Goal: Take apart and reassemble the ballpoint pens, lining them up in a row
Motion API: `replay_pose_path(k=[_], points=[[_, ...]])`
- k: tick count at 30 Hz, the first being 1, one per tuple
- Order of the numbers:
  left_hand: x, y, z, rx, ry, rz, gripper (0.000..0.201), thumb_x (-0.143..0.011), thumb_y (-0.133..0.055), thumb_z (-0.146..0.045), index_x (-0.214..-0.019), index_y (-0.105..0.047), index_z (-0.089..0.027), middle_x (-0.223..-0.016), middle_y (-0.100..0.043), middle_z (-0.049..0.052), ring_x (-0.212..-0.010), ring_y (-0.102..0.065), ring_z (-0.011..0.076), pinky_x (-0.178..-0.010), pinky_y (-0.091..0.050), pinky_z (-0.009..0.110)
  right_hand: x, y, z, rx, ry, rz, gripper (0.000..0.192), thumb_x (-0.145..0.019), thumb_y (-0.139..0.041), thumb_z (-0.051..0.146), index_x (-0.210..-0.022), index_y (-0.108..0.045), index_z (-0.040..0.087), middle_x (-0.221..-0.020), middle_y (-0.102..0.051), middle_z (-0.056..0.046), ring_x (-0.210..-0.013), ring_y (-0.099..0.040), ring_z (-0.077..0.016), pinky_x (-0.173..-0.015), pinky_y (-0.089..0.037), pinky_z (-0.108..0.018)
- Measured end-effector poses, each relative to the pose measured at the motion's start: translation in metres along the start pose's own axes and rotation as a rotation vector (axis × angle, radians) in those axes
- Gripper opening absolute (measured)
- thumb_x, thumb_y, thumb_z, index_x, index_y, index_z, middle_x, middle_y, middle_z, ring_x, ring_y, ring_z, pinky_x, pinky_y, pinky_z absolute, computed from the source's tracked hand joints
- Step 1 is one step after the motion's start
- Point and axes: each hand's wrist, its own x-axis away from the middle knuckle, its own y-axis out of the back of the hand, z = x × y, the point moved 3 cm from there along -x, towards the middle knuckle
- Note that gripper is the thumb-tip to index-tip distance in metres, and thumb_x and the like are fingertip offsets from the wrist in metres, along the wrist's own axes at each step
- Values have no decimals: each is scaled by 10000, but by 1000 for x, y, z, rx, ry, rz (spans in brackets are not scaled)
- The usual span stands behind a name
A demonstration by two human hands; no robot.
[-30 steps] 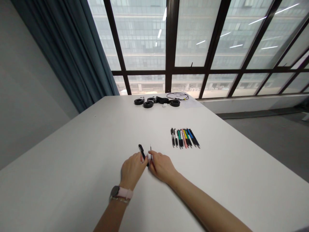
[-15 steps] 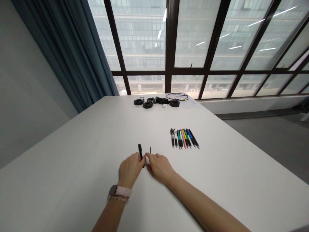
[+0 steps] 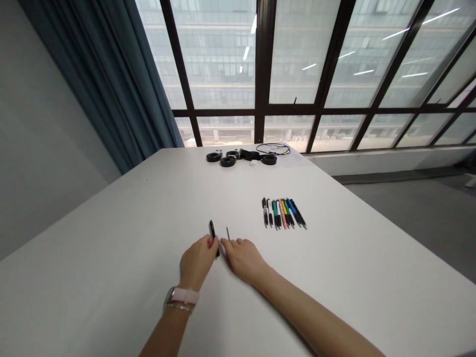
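Note:
My left hand (image 3: 196,259) is closed around a black pen (image 3: 212,228), whose upper end points away from me and whose lower end shows below the thumb. Close to its right, my right hand (image 3: 246,259) rests low over the table with fingers curled. A thin dark stick with a fine tip, like a pen refill (image 3: 228,233), juts forward from those fingers; its rear part is hidden. A small gap separates the two hands.
A row of several pens (image 3: 283,214) in mixed colours lies to the right on the white table (image 3: 156,208). Farther back are black tape-like rolls (image 3: 228,161) and a looped black cable (image 3: 273,148). The table's right edge slants toward a grey floor.
My left hand and the black pen have shifted slightly left and tilted. The thin refill in my right hand now leans left, and the gap between the hands is wider.

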Motion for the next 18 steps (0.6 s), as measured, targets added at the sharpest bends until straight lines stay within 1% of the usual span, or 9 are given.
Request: replay_pose_path(k=[3,6,11,15,18], points=[[-2,-1,6,110,39,-17,352,-875,-348,-482,-687,-510,-233,-660,-631,15,-606,-560,181,-527,-257,259,1,1,2,6,24,-14,334,-920,-403,124,-1253,-407,124,-913,-669,-79,-789,-619,-215,-646,-441,-314],[-5,-2,14,291,88,-61,360,-865,-360,-511,-726,-543,-234,-673,-632,13,-620,-561,181,-542,-298,255,3,0,2,7,41,-43,342,-917,-416,121,-1259,-411,128,-897,-667,-67,-773,-618,-211,-629,-436,-310],[-11,-5,21,604,59,-141,427,-817,-405,-591,-720,-584,-216,-572,-566,-5,-546,-520,177,-535,-347,264,7,-1,-2,-5,51,-71,324,-937,-413,145,-1260,-423,148,-882,-661,-59,-775,-610,-189,-634,-420,-284],[-13,-7,22,751,65,-162,458,-786,-442,-617,-694,-599,-197,-512,-521,-17,-494,-492,163,-500,-348,263,9,2,-4,-17,65,-72,309,-955,-399,168,-1262,-430,157,-901,-656,-60,-788,-607,-181,-658,-425,-280],[-16,-7,22,875,98,-182,490,-746,-472,-648,-675,-611,-183,-479,-502,-19,-449,-470,149,-453,-335,257,10,4,-5,-43,73,-72,316,-962,-386,171,-1274,-426,151,-919,-651,-60,-803,-607,-185,-673,-434,-291]])
